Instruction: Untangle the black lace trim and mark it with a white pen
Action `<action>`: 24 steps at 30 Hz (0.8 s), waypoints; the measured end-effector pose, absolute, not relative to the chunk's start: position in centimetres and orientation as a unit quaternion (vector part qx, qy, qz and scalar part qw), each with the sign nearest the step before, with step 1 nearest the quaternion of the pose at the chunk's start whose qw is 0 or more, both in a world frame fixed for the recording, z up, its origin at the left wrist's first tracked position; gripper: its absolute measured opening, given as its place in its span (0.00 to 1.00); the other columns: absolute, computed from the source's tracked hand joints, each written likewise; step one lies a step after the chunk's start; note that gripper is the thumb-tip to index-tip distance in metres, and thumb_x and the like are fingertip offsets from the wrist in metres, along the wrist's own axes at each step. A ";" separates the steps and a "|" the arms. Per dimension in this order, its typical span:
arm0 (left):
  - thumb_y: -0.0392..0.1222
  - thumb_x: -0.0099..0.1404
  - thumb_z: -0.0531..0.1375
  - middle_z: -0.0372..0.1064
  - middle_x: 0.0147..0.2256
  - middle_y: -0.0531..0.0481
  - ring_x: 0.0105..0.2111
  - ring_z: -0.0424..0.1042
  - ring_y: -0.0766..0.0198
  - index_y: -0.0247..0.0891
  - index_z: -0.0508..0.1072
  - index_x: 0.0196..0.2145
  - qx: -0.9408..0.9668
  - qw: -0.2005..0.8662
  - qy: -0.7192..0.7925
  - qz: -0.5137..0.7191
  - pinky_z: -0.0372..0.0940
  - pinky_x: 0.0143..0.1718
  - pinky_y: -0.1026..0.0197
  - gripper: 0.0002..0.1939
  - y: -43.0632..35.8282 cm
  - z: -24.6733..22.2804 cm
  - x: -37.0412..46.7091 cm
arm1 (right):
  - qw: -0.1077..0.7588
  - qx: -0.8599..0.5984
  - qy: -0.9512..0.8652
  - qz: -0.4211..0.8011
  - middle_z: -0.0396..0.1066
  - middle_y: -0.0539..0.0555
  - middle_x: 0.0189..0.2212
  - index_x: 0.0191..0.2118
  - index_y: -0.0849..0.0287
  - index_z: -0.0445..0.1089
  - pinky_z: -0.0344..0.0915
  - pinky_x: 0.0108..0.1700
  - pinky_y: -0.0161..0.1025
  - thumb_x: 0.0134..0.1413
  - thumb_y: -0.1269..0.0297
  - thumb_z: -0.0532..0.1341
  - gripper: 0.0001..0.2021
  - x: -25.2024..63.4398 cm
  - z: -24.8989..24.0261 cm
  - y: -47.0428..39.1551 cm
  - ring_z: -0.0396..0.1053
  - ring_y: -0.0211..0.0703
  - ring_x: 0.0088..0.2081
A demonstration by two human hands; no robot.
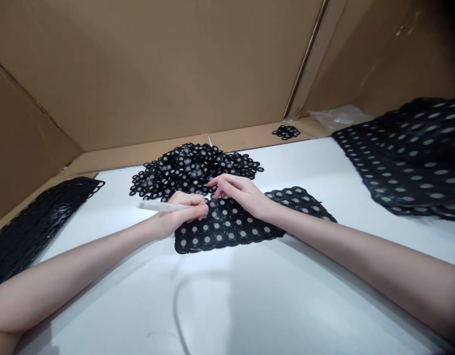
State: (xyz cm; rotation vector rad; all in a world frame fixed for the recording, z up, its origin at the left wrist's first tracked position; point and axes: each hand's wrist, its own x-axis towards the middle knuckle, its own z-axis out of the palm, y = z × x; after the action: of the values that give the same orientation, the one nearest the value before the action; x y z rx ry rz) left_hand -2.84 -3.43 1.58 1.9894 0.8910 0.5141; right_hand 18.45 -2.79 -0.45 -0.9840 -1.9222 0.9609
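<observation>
My left hand (185, 209) is closed around a white pen-like stick (159, 205), whose long end points left. Its fingertips are over the left part of a black sheet (227, 231) patterned with rows of rings with pale grey centres. Over the sheet's far edge is my right hand (238, 192), fingers loosely bent and apart. No held thing shows in it. Just beyond both hands lies a heap of loose black rings with pale centres (190, 165). My right wrist and forearm cross the sheet and hide part of it.
A stack of black openwork sheets (38, 222) lies at left. At right is a large pile of dotted black sheets (416, 158). A small ring cluster (285, 131) and a clear plastic bag (340, 117) sit at the back, before cardboard walls (175, 69). The tabletop (272, 305) is white.
</observation>
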 end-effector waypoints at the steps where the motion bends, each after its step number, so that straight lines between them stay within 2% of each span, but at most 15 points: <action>1: 0.47 0.65 0.54 0.57 0.17 0.56 0.21 0.56 0.70 0.34 0.65 0.20 0.804 0.427 0.355 0.214 0.50 0.26 0.64 0.19 -3.5 1.6 -2.9 | 0.370 -0.393 -0.758 0.367 0.74 0.52 0.31 0.44 0.60 0.70 0.61 0.42 0.40 0.62 0.56 0.51 0.16 18.4 -0.4 -2.9 0.69 0.41 0.36; 3: 0.47 0.66 0.53 0.58 0.17 0.56 0.21 0.57 0.70 0.34 0.65 0.21 0.814 0.400 0.348 0.238 0.50 0.25 0.65 0.19 -3.8 1.6 -3.1 | 0.341 -0.400 -0.783 0.331 0.74 0.52 0.32 0.45 0.59 0.70 0.59 0.44 0.41 0.57 0.56 0.58 0.15 18.4 -0.2 -3.1 0.67 0.42 0.37; 5: 0.47 0.67 0.53 0.59 0.18 0.56 0.21 0.58 0.70 0.34 0.65 0.21 0.820 0.366 0.342 0.276 0.50 0.25 0.65 0.19 -4.5 1.7 -3.3 | 0.310 -0.396 -0.816 0.284 0.73 0.52 0.34 0.48 0.58 0.69 0.56 0.47 0.44 0.51 0.60 0.64 0.18 18.4 0.1 -3.4 0.66 0.44 0.39; 8: 0.47 0.68 0.52 0.59 0.19 0.56 0.21 0.58 0.71 0.34 0.65 0.22 0.826 0.334 0.334 0.309 0.51 0.24 0.66 0.20 -5.7 1.8 -3.4 | 0.261 -0.389 -0.849 0.244 0.72 0.53 0.36 0.48 0.56 0.70 0.51 0.48 0.47 0.46 0.60 0.68 0.21 18.3 0.5 -3.8 0.63 0.48 0.43; 11: 0.44 0.69 0.51 0.59 0.19 0.56 0.20 0.57 0.72 0.34 0.65 0.22 0.848 0.316 0.314 0.287 0.51 0.24 0.66 0.19 -6.5 1.8 -3.3 | 0.198 -0.409 -0.865 0.214 0.70 0.54 0.38 0.42 0.58 0.71 0.49 0.46 0.47 0.44 0.58 0.70 0.18 18.0 1.1 -4.2 0.60 0.51 0.46; 15: 0.43 0.70 0.50 0.56 0.20 0.56 0.20 0.56 0.72 0.34 0.64 0.23 0.878 0.294 0.288 0.243 0.51 0.24 0.66 0.18 -6.5 1.6 -3.2 | 0.147 -0.444 -0.864 0.189 0.68 0.56 0.39 0.35 0.61 0.69 0.48 0.44 0.45 0.47 0.59 0.68 0.13 17.7 1.5 -4.4 0.59 0.51 0.45; 18: 0.42 0.70 0.50 0.58 0.20 0.56 0.21 0.57 0.72 0.34 0.64 0.24 0.876 0.298 0.297 0.238 0.52 0.24 0.67 0.18 -6.2 1.5 -3.2 | 0.140 -0.452 -0.857 0.203 0.68 0.54 0.38 0.32 0.60 0.67 0.48 0.43 0.44 0.49 0.64 0.67 0.09 17.4 1.4 -4.5 0.59 0.49 0.45; 24: 0.41 0.70 0.50 0.59 0.20 0.56 0.21 0.58 0.72 0.34 0.64 0.23 0.866 0.307 0.307 0.250 0.52 0.25 0.67 0.17 -6.3 1.7 -3.2 | 0.168 -0.460 -0.842 0.228 0.68 0.52 0.36 0.32 0.61 0.66 0.48 0.44 0.44 0.46 0.68 0.68 0.10 17.3 1.1 -4.5 0.61 0.48 0.45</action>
State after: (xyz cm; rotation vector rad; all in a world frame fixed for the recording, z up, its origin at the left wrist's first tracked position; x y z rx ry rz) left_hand -3.22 -6.25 1.70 2.2903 0.8120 0.6606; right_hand 17.26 -4.48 1.07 -1.3071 -2.3940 0.6496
